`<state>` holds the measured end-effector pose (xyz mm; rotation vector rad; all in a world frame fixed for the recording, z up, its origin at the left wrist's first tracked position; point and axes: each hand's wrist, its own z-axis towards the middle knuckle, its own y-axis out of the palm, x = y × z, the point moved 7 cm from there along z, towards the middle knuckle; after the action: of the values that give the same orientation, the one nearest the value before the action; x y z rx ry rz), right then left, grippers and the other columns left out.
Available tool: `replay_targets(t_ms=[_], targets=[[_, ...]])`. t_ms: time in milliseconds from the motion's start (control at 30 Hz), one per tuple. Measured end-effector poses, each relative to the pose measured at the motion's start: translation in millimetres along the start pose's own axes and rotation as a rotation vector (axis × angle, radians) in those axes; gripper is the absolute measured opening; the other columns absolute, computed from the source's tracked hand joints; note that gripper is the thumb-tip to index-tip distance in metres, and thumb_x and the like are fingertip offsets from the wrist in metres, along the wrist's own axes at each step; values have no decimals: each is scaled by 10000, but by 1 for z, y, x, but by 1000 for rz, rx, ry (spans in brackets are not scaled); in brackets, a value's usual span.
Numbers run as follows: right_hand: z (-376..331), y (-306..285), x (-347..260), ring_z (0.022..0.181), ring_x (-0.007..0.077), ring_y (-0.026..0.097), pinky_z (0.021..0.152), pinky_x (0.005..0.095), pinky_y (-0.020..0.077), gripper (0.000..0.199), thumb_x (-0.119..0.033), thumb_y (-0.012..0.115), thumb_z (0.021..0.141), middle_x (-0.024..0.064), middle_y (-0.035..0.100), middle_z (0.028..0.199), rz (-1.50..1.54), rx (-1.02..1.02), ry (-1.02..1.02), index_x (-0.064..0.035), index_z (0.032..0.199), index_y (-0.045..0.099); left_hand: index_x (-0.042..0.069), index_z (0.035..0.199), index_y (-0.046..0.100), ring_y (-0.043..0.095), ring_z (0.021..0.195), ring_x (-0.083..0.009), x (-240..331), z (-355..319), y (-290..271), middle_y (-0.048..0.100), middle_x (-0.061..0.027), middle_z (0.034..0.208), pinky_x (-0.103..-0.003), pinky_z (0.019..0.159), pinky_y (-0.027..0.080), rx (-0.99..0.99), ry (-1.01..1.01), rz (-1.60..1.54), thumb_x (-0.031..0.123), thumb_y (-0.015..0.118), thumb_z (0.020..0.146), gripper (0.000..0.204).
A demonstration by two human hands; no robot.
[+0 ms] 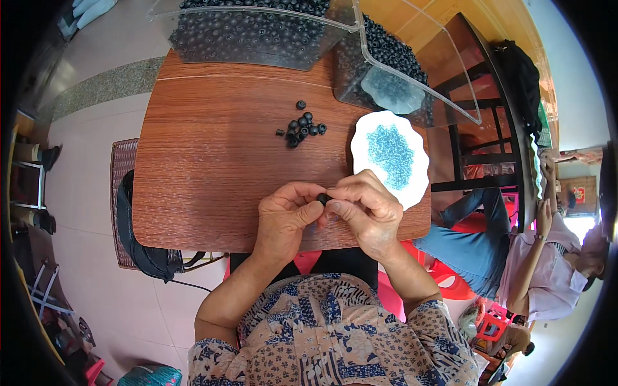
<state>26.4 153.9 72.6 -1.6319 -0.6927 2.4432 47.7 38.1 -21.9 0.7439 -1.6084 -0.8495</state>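
Black bead point(322, 197), small and round, sits pinched between the fingertips of both hands just above the near part of the worktop point(212, 174). The left hand point(286, 215) and the right hand point(364, 212) are drawn together, each closed on the bead from its own side, thumbs and forefingers nearly touching. It looks hard, smooth and very light, so it should take a firm pinch without harm, yet it is likely to slip and roll away if the grip loosens; holding it across its round sides, leaving the ends free, seems the surest hold.

Farther out on the wood lies a small cluster of loose black beads point(301, 128), well apart from the hands. A white scalloped dish point(412, 186) of tiny blue beads point(389, 156) sits just beside the right hand, close to the worktop's right edge, so a careless elbow could tip it. Two clear plastic bins point(257, 32) heaped with more black beads stand along the far edge.

The left half of the worktop lies bare, offering the most open room. The near edge is just under the wrists, so a dropped bead may well run off into the lap or onto the floor. Another person sits off to the right, clear of the worktop.
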Motion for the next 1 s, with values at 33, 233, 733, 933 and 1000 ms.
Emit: replay_targets(t_ms=[33,233,733,933,1000], targets=[[0,-1,-6,754,201,588,627,301,473,163,44,737,703,101,637,843,-81,24,-76,8,854,686,-50,1055,627,624,695,-149,0,0,0,661,-96,830,-254,620,522,9,-7,2,1,670,848,218],[-5,3,-21,743,219,565,624,306,457,248,46,745,655,106,640,862,-281,77,-314,8,889,674,-49,1050,632,618,765,-124,3,0,3,664,-85,885,-230,697,512,36,-49,-13,15,661,860,202],[-14,14,-21,783,257,565,666,343,451,371,118,713,603,149,626,922,-411,196,-453,30,947,605,-62,1046,634,609,878,-131,0,-2,2,664,-98,971,-253,830,482,64,-139,16,27,628,881,188],[-14,15,-16,823,262,578,693,342,469,369,98,729,612,156,634,960,-342,184,-374,28,955,615,-66,1041,635,619,882,-138,2,-1,2,672,-111,973,-251,831,482,49,-151,-26,27,630,876,190],[-12,13,-18,833,259,580,695,341,473,366,90,735,616,156,635,969,-331,168,-334,30,958,620,-65,1037,637,623,885,-140,4,-1,6,674,-112,973,-251,832,483,29,-153,-33,24,634,871,189]])
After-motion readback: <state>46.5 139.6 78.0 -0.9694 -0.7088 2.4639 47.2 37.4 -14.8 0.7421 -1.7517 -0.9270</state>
